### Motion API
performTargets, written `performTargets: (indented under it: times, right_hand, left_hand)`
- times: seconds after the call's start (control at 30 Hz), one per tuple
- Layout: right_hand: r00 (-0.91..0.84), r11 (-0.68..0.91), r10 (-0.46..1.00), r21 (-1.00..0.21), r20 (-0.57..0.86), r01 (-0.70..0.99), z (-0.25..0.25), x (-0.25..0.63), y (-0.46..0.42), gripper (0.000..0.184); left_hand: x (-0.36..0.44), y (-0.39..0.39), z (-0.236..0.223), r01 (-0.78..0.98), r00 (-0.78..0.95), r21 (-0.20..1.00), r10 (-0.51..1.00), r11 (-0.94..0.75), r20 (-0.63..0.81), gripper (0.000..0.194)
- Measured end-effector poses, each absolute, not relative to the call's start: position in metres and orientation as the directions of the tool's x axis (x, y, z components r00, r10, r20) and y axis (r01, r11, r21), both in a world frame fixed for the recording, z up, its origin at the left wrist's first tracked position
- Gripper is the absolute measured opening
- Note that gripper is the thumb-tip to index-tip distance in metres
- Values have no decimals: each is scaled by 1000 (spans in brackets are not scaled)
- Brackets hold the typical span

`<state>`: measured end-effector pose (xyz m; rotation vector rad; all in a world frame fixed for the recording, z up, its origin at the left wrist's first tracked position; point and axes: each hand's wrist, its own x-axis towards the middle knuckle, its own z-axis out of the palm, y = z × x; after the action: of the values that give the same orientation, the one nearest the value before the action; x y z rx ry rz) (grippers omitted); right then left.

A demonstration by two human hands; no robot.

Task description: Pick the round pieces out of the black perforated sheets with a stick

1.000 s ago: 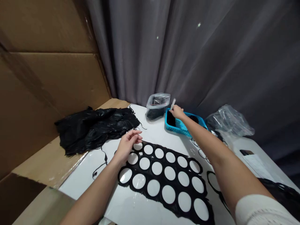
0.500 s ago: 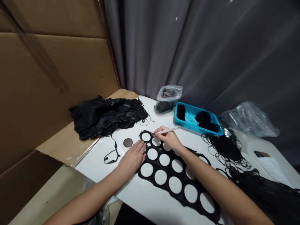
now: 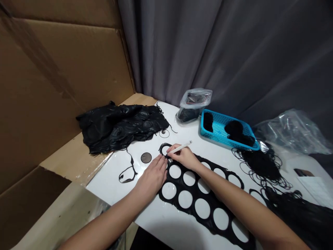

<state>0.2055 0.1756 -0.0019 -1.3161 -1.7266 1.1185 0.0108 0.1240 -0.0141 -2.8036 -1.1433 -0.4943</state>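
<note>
A black, rubbery-looking sheet (image 3: pixel 179 205) with rows of round holes lies flat on the white table. My left hand (image 3: pixel 153 172) is laid flat over the sheet's left edge, fingers stretched out and close together. My right hand (image 3: pixel 184 157) pinches a white pen-shaped tool (image 3: pixel 182 147), its back end sloping up to the right. The tool's tip is down by the hole at the sheet's far left corner, close to my left fingertips; its exact contact is hard to make out. A dark round disc (image 3: pixel 146 158) lies left of my left hand, with a thin black scrap loop (image 3: pixel 127 174) nearby.
A heap of black sheets (image 3: pixel 122 125) lies at the back left beside a cardboard wall (image 3: pixel 65 66). Behind the sheet stand a plastic bag (image 3: pixel 194 104) and a blue basket (image 3: pixel 221 140) holding black pieces. Black rings (image 3: pixel 262 165) and strips (image 3: pixel 299 211) are piled on the right.
My right hand has shifted slightly left and toward me, bringing the tool to the corner by my left fingertips. The view has turned a little, so the scene sits further right.
</note>
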Motion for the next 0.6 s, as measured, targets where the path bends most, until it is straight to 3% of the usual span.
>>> performTargets:
  times: [0.17,0.3,0.37,0.47,0.53,0.6]
  right_hand:
    - [-259,169,964,-883,57,437,-3,205,178,7]
    - [-310,315,934,-819,178,479,-3,204,173,12]
    - [-388,443,884,-732,260,518,-2,201,169,14]
    - [-556,624,776,-485,298,612,0,201,172,11]
    - [-527,607,794,-351,304,713,5,208,185,12]
    - [-313,441,877,-352,365,825,11,223,203,13]
  left_hand:
    - [11,125,-15,685,684,23,653,-728,326,38]
    - [12,125,-15,693,676,23,661,-720,325,38]
    - [12,125,-15,700,670,27,670,-713,320,37]
    - [13,125,-14,711,660,44,687,-702,304,37]
    - [14,125,-14,713,657,59,696,-698,290,36]
    - [13,125,-13,716,652,79,706,-693,278,36]
